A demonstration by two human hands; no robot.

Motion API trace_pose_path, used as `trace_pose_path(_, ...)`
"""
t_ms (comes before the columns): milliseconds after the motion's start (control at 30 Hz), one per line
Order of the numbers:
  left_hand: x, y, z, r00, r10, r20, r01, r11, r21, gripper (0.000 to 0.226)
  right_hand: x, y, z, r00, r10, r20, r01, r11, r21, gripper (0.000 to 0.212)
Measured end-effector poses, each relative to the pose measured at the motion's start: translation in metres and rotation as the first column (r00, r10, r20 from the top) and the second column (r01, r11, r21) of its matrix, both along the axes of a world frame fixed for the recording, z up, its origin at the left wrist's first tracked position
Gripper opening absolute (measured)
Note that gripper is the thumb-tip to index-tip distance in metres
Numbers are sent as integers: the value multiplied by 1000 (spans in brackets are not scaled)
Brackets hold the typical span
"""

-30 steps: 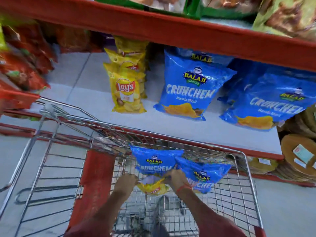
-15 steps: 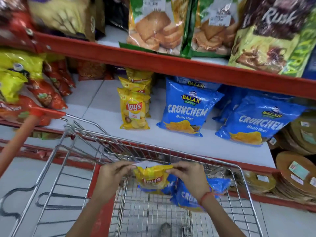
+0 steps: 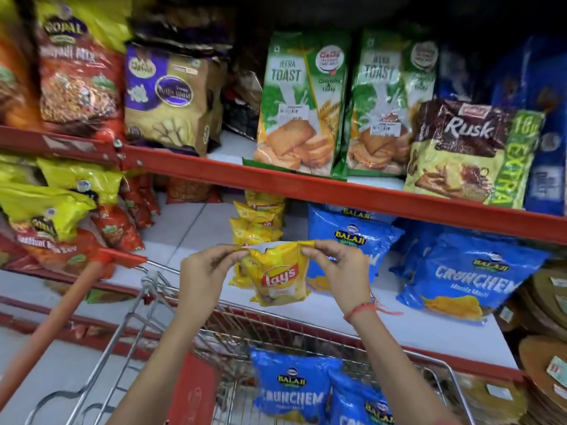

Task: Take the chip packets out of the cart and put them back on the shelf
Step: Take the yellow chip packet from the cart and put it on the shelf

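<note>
A yellow Lay's packet (image 3: 277, 273) hangs upright in the air above the cart, in front of the lower shelf (image 3: 322, 308). My left hand (image 3: 204, 269) pinches its top left corner and my right hand (image 3: 343, 268) pinches its top right corner. Behind it a row of yellow Lay's packets (image 3: 256, 223) stands on the shelf. Two blue Balaji Crunchem packets (image 3: 293, 388) lie in the wire cart (image 3: 147, 305) below my arms. More blue Crunchem packets (image 3: 469, 277) stand on the shelf to the right.
A red upper shelf edge (image 3: 337, 193) runs above my hands, loaded with Jeera Toast packs (image 3: 297, 102) and a Rusk pack (image 3: 469, 151). Yellow and red snack bags (image 3: 55, 222) fill the left. The cart's red handle (image 3: 58, 314) slants at lower left. Round brown packs (image 3: 546, 302) sit far right.
Both hands have lifted the yellow Lay's packet out of the cart up to the level of the lower shelf. The view has tilted upward; the blue packets stay in the cart.
</note>
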State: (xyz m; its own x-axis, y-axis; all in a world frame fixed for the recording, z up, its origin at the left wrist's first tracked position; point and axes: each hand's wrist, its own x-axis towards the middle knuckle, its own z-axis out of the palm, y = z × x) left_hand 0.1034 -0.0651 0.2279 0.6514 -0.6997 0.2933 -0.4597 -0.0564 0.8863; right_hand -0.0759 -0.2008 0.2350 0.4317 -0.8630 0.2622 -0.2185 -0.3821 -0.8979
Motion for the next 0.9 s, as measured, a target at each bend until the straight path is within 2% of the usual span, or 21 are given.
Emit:
trace_pose_path(233, 26, -29, -43, 998, 40, 40, -45, 991, 129, 7, 28, -22, -53, 993, 1, -121, 9, 996, 85, 7)
trace_pose_path(333, 32, -34, -55, 997, 47, 59, -57, 982, 180, 9, 36, -28, -72, 988, -14, -156, 27, 996, 83, 15)
trace_pose_path(467, 30, -30, -62, 996, 86, 35, -91, 982, 164, 17, 36, -28, -78, 987, 4, -160, 12, 995, 100, 22)
trace_pose_path(533, 20, -20, -67, 989, 143, -37, -137, 983, 123, 25, 26, -20, -81, 988, -17, -154, 30, 996, 83, 23)
trace_pose_path(600, 2, -4, -78, 967, 241, -86, -236, 970, 66, 25, 7, -4, -88, 991, -48, -128, 55, 997, 48, 17)
trace_pose_path(667, -20, 14, -94, 960, 266, -93, -261, 964, 57, 20, -17, 15, -100, 992, -53, -116, 49, 998, -40, 7)
trace_pose_path(733, -37, 29, -117, 973, 208, -104, -188, 967, 170, 19, -43, 32, -119, 978, -7, -207, -31, 984, -176, 2)
trace_pose_path(800, -47, 37, -143, 990, 109, -84, -74, 934, 349, 23, -65, 39, -147, 919, 26, -394, -147, 948, -282, 4)
trace_pose_path(833, -49, 39, -155, 996, 58, -72, -21, 899, 438, 27, -74, 39, -160, 859, 27, -512, -194, 942, -276, 9)
trace_pose_path(900, -52, 39, -172, 998, -37, -50, 59, 815, 577, 32, -88, 37, -182, 668, 74, -740, -225, 969, -106, 27)
